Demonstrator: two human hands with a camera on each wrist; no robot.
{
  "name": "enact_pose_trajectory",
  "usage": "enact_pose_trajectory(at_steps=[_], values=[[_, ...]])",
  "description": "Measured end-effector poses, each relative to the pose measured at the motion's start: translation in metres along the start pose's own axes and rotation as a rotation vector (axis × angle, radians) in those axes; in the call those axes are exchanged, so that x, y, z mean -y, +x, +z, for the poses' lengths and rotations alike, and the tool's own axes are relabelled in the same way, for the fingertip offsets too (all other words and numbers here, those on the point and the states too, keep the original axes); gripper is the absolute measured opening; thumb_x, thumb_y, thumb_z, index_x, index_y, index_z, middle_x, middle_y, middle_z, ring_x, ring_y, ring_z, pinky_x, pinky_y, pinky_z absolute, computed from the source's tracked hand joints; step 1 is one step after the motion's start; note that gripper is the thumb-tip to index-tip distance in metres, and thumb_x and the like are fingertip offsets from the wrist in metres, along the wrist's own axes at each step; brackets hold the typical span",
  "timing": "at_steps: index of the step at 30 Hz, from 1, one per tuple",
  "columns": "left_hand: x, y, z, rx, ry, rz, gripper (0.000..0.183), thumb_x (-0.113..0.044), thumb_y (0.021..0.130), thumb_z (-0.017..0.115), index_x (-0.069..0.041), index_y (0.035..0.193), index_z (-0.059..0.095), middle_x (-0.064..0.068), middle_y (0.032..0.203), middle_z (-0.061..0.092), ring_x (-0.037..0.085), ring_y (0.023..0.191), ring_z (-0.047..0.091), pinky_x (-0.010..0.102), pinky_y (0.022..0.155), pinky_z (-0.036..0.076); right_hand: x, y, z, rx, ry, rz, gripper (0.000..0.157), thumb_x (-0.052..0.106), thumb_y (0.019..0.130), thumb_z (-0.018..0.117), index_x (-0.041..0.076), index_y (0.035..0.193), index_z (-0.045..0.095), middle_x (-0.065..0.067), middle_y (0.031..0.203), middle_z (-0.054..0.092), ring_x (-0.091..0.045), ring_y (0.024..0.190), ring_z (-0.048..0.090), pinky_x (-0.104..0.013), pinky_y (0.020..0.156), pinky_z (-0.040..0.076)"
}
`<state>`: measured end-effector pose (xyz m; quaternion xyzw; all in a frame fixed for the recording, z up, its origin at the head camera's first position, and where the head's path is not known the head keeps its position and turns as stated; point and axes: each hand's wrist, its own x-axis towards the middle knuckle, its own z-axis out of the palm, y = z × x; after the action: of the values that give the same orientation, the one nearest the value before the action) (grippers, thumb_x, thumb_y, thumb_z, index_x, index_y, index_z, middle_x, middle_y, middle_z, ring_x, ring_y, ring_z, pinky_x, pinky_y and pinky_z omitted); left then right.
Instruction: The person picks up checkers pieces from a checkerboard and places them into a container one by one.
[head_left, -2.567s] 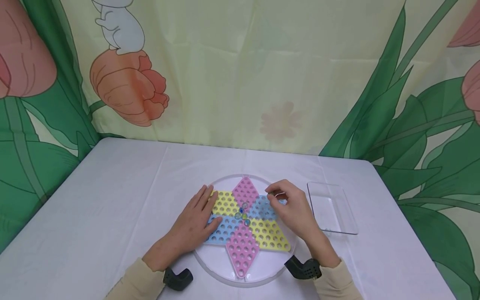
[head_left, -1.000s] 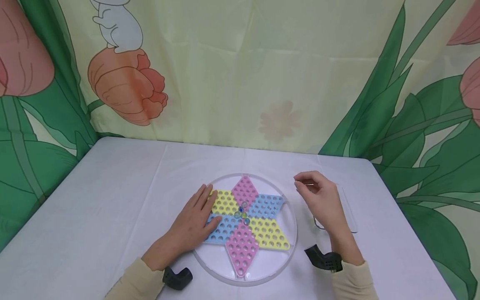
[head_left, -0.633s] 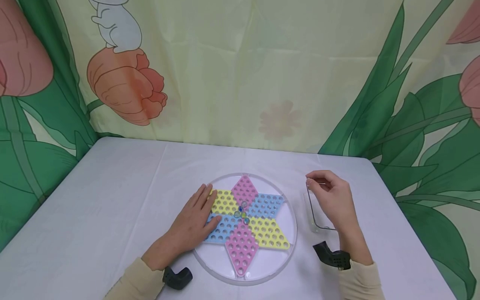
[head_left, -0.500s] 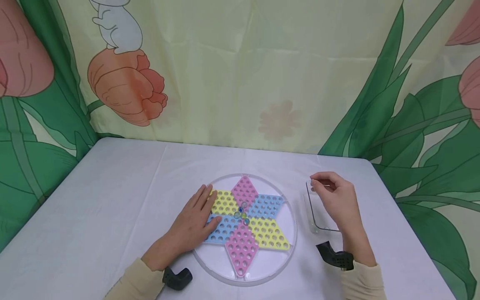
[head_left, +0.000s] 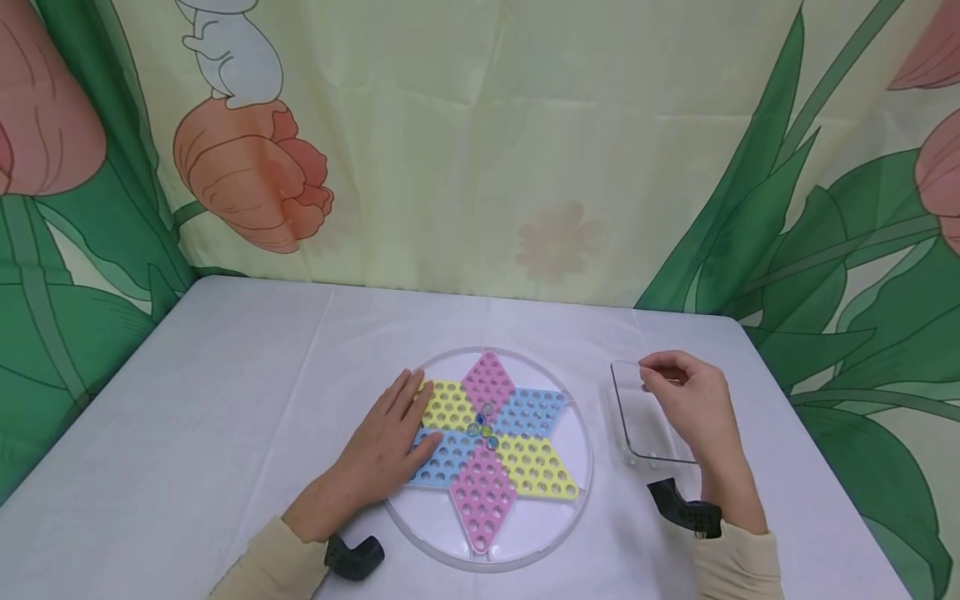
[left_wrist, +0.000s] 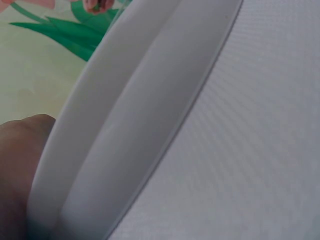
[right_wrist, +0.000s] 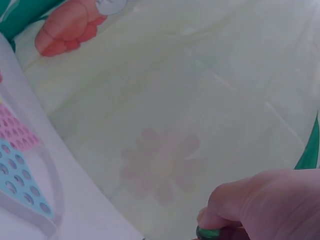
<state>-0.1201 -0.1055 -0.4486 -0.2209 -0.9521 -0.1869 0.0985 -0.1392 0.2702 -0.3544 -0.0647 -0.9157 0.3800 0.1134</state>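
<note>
My left hand (head_left: 390, 446) lies flat on the left side of a Chinese checkers board (head_left: 491, 565), its fingers straight over the yellow and blue points. In the left wrist view the board's raised white rim (left_wrist: 115, 105) fills the middle, with part of that hand at the lower left. Above a clear plastic box (head_left: 660, 457), my right hand (head_left: 697, 404) pinches a green marble (right_wrist: 208, 233) between thumb and fingertips. The marble is mostly hidden by the fingers. Several glass marbles (head_left: 487, 431) cluster in the holes at the board's centre.
The box stands on the white-covered table (head_left: 247, 375), a short way right of the board. A few clear marbles (head_left: 628, 457) show through its near left corner. A printed cloth (head_left: 450, 167) hangs behind the table's far edge.
My right hand has left the board's right blue point and travelled right to the box, then drifted further right across it. The left hand and the centre marbles have stayed in place.
</note>
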Motion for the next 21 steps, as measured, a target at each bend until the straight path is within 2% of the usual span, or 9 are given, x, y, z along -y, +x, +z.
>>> enact_pose_trajectory(at_steps=[7, 16, 21], values=[[0.000, 0.000, 0.000, -0.001, -0.005, 0.003, 0.071, -0.041, 0.097, 0.056, 0.001, 0.151, 0.036, 0.020, 0.162, 0.026, 0.037, 0.153, 0.018, 0.053, 0.122, 0.025, -0.006, 0.002, 0.001, 0.072, -0.057, 0.049, 0.028, 0.024, 0.100, 0.057, 0.004, 0.118, 0.066, -0.017, 0.108, 0.067, -0.030, 0.095, 0.066, -0.018, 0.072, 0.050], [0.000, 0.000, 0.001, -0.008, -0.004, 0.008, 0.071, -0.041, 0.097, 0.056, 0.002, 0.150, 0.037, 0.020, 0.162, 0.027, 0.038, 0.152, 0.019, 0.053, 0.121, 0.025, -0.019, 0.007, 0.009, 0.235, -0.134, 0.088, 0.026, 0.019, 0.098, 0.058, 0.002, 0.116, 0.066, -0.020, 0.115, 0.065, -0.030, 0.099, 0.058, -0.033, 0.079, 0.054], [0.000, 0.000, 0.002, -0.010, -0.006, 0.006, 0.071, -0.041, 0.096, 0.056, 0.001, 0.151, 0.037, 0.020, 0.162, 0.027, 0.037, 0.153, 0.019, 0.053, 0.121, 0.025, -0.024, 0.008, 0.013, 0.295, -0.148, 0.094, 0.023, 0.016, 0.098, 0.060, 0.002, 0.114, 0.067, -0.021, 0.115, 0.065, -0.030, 0.099, 0.057, -0.041, 0.085, 0.056]])
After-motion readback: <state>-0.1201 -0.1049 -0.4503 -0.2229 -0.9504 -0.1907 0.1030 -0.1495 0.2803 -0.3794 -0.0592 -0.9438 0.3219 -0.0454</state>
